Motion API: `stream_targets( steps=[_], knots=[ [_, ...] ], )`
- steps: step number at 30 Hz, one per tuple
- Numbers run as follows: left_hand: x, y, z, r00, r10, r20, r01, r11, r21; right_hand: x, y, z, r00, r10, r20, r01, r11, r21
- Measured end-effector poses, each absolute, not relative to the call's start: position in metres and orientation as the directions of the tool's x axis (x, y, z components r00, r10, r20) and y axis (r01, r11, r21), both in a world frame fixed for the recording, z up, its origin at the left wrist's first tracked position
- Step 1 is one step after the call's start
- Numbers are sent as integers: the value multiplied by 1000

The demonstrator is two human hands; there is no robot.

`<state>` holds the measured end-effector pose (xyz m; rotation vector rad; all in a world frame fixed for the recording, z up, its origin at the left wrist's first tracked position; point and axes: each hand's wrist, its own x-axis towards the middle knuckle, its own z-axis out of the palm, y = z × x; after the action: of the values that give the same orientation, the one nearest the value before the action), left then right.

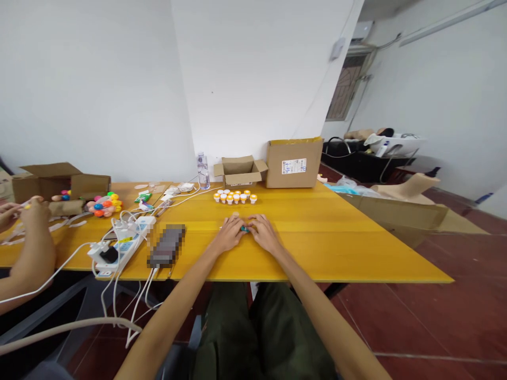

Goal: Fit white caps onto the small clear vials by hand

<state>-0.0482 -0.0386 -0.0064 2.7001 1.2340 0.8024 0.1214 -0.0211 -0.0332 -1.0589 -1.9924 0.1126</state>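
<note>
On the yellow table, my left hand (229,233) rests palm down with its fingers bent round a small teal piece (244,229). From the other side, my right hand (263,233) meets it, thumb and fingertips closed at the same piece. Most of that piece is hidden by my fingers, so its kind does not show. Just beyond my hands stand several small white jars (236,198) with orange-edged white lids, grouped close together.
Behind the jars are an open carton (241,173), a taped cardboard box (293,164) and a plastic bottle (203,171). To the left lie a blurred dark phone-like device (168,246), a power strip (132,243) with cables, and colourful balls (105,205) near another person's hand (37,211).
</note>
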Motion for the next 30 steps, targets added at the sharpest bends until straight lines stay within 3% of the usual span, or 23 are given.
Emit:
stream_targets(
  steps=[30],
  knots=[
    [-49,-39,-7,551,703,450,685,-689,238,124,-14,-39,-257,728,636,581,642,-500]
  ],
)
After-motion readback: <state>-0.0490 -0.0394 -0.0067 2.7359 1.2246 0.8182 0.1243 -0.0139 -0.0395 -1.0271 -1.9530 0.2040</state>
